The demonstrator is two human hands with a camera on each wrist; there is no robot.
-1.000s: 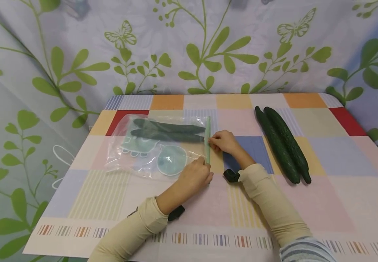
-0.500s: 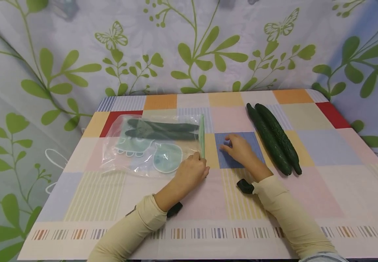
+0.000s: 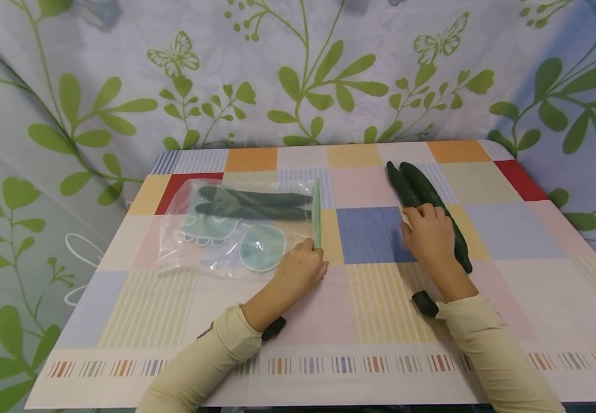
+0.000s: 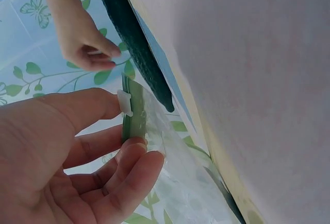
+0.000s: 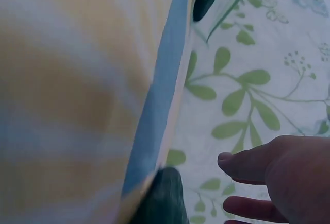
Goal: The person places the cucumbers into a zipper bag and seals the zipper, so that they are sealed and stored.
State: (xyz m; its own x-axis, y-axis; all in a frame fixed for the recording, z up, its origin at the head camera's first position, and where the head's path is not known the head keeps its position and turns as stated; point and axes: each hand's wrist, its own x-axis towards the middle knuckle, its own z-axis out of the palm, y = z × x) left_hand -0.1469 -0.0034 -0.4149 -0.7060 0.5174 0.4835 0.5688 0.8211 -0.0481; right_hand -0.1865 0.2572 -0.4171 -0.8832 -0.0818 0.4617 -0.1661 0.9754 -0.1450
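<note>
My left hand (image 3: pixel 299 268) pinches the near end of the green zip strip (image 3: pixel 316 215) on a clear zip bag (image 3: pixel 225 265) lying flat. In the left wrist view a white slider (image 4: pixel 125 103) sits on that strip by the fingers. Two dark green cucumbers (image 3: pixel 272 213) show inside the bag's far half. Two more cucumbers (image 3: pixel 432 198) lie side by side at the right, and my right hand (image 3: pixel 432 238) is over their near half, partly hiding them. Its fingers are loosely bent with nothing held; in the right wrist view the hand (image 5: pixel 289 177) appears apart from a cucumber tip (image 5: pixel 167 195).
A patchwork-patterned cloth (image 3: pixel 504 310) covers the table. Pale blue-green shapes with white outlines (image 3: pixel 263 246) show on the bag. Behind the table hangs a leaf-patterned curtain (image 3: pixel 256 63). Dark wrist devices (image 3: pixel 424 304) sit under both wrists.
My right hand has let go of the zip strip and moved right, to over the two loose cucumbers. My left hand stays on the strip. The head view has shifted slightly.
</note>
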